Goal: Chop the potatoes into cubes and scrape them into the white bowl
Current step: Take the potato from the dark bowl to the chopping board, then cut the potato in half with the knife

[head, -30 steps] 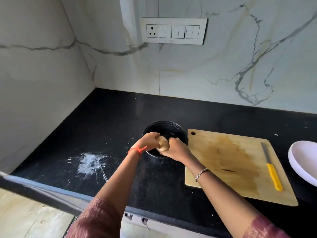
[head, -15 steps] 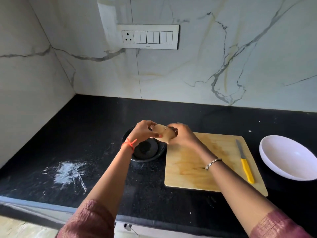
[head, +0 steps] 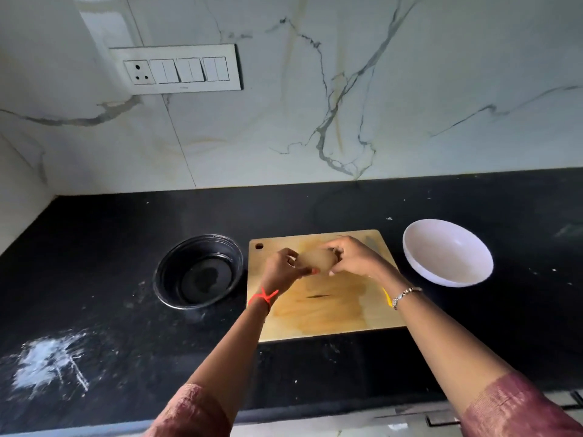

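Observation:
A pale peeled potato (head: 316, 258) is held between both my hands above the wooden chopping board (head: 328, 313). My left hand (head: 282, 271) grips its left end and my right hand (head: 351, 257) grips its right end. The white bowl (head: 448, 252) stands empty on the black counter just right of the board. The knife lies on the board's right side, mostly hidden under my right forearm; only a bit of its yellow handle (head: 387, 298) and blade (head: 369, 240) show.
A black bowl (head: 198, 272) holding a little water sits left of the board. A white powdery smear (head: 47, 364) marks the counter at the front left. The marble wall with a switch panel (head: 176, 69) stands behind.
Both hands have carried the potato rightward from over the black bowl to above the middle of the chopping board. The view has shifted to the right too.

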